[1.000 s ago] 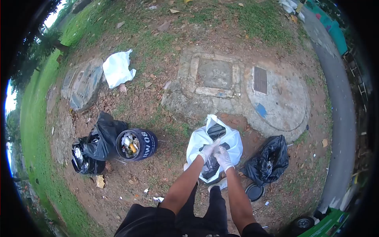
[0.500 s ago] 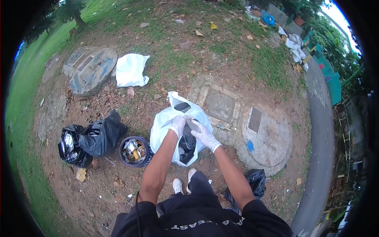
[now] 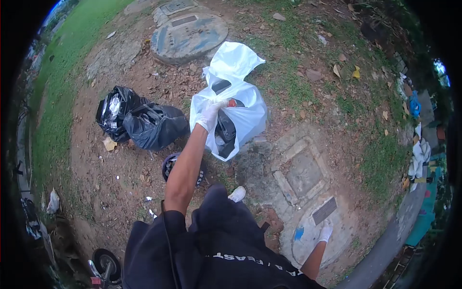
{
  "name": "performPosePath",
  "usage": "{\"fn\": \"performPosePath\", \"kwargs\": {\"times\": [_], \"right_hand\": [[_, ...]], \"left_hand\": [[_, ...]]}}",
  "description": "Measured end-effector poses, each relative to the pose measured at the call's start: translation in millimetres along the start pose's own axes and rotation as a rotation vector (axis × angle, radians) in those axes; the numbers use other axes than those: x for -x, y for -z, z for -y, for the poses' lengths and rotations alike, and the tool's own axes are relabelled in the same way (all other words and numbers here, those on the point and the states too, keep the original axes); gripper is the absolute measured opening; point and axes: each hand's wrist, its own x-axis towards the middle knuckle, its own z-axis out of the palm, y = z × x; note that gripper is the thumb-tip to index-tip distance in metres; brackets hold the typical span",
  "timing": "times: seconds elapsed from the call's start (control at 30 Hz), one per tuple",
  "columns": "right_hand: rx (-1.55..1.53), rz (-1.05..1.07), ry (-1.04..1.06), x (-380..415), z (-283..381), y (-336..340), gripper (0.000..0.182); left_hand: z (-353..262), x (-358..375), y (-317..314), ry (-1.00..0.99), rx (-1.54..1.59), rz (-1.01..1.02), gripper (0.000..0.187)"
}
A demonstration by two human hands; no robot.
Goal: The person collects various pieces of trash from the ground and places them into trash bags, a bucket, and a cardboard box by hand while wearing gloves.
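My left hand point(image 3: 211, 114), in a white glove, is closed on the gathered top of a white plastic bag point(image 3: 252, 113). Black plastic point(image 3: 225, 130) shows through the bag's openings. At the fingertips there is a small red-orange thing point(image 3: 233, 102), partly covered by the bag; I cannot tell what it is. My right hand point(image 3: 326, 231), also gloved, is away from the bag at the lower right, fingers extended over a round concrete cover point(image 3: 308, 236). Another white bag point(image 3: 233, 58) lies just behind the held one.
Two black rubbish bags point(image 3: 156, 126) stand to the left. A dark bucket point(image 3: 169, 166) is partly hidden behind my left forearm. Another concrete cover point(image 3: 190, 38) lies at the back, and a square concrete frame point(image 3: 303, 168) to the right. A motorbike wheel point(image 3: 107, 265) shows at the lower left.
My right hand has let go of the white bag and swung out to the lower right. My left hand keeps its hold. The view has turned, shifting the ground and objects around.
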Motion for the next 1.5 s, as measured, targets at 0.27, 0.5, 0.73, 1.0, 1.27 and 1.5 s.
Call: {"fn": "performPosePath", "kwargs": {"times": [0.27, 0.5, 0.73, 1.0, 1.27, 1.5], "right_hand": [[0.129, -0.023, 0.297, -156, 291, -132, 0.051], [-0.03, 0.169, 0.549, -225, 515, -380, 0.052], [0.115, 0.545, 0.643, -207, 752, -628, 0.052], [0.113, 0.999, 0.779, -146, 979, -966, 0.056], [0.495, 1.22, 0.732, -131, 1115, -1141, 0.058], [0.694, 1.04, 0.837, -182, 1105, -1220, 0.051]], "left_hand": [[-33, -206, 115, -0.195, 0.043, -0.339, 0.017], [-40, -371, 255, -0.249, 0.206, -0.567, 0.017], [-66, -430, 346, -0.408, 0.269, -0.781, 0.024], [-48, -563, 477, -0.431, 0.457, -1.01, 0.022], [-1, -609, 612, -0.315, 1.001, -1.286, 0.02], [193, -531, 789, -0.139, 1.088, -1.499, 0.017]]}}
